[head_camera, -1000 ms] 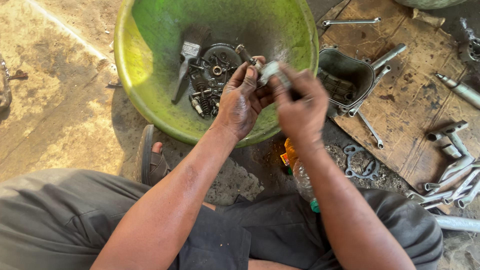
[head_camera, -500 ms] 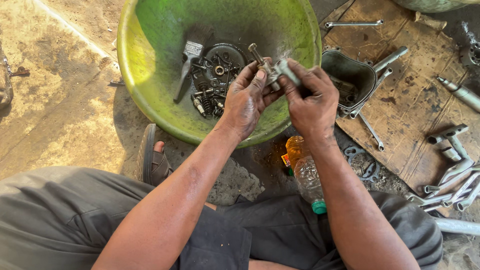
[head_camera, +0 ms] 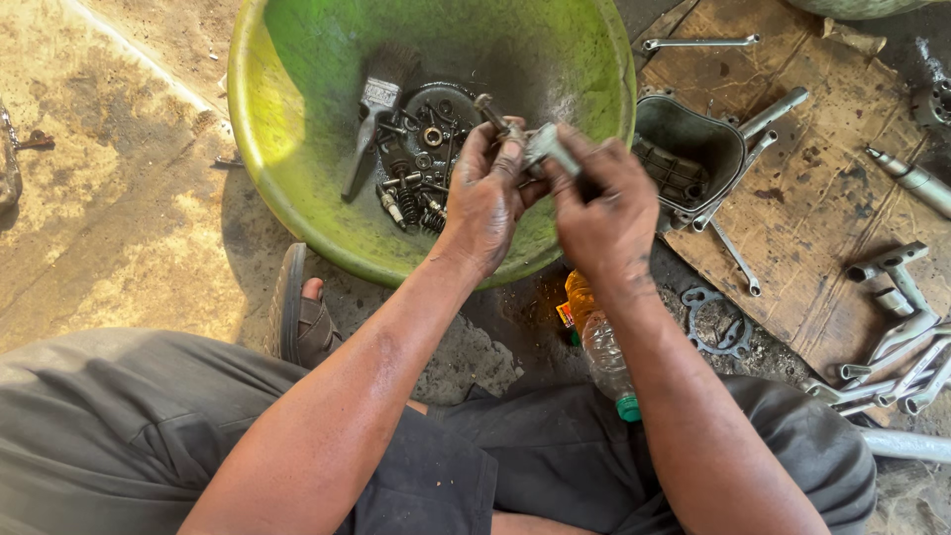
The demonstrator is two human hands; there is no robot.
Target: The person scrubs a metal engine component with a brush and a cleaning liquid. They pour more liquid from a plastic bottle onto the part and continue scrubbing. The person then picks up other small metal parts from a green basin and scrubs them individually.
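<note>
Two hands meet over the near side of a green plastic basin (head_camera: 297, 188). The left hand (head_camera: 487, 203) is curled shut on a small dark metal part with a bolt-like stem (head_camera: 492, 111) that sticks up past the fingertips; the right hand (head_camera: 604, 213) is closed on a short grey metal piece (head_camera: 548, 149) pressed against it. How the two pieces join is hidden by the fingers.

Both look like solid steel — stiff, dense for their size, not fragile. The skin and the parts appear blackened with grease, so I judge them slippery; the safest hold is probably across the thicker body of each piece, with the fingers wrapped round, not pinched at the thin stem.

In the basin bottom lies a dark round plate (head_camera: 436, 139) strewn with springs, washers and bolts, and a paintbrush (head_camera: 374, 109) leans beside it. To the right, a grey metal engine cover (head_camera: 684, 149) sits on a stained cardboard sheet (head_camera: 822, 198), with spanners (head_camera: 698, 43) about it and a flat gasket (head_camera: 718, 322) just off its near edge.

One package shows — a clear plastic bottle (head_camera: 599, 342) lying on the ground between the knees, with yellow-orange liquid at its far end, a green cap toward the person, and a small yellow-and-red label near the far end, too small to tell further. A sandalled foot (head_camera: 302, 312) rests beside the basin.
</note>
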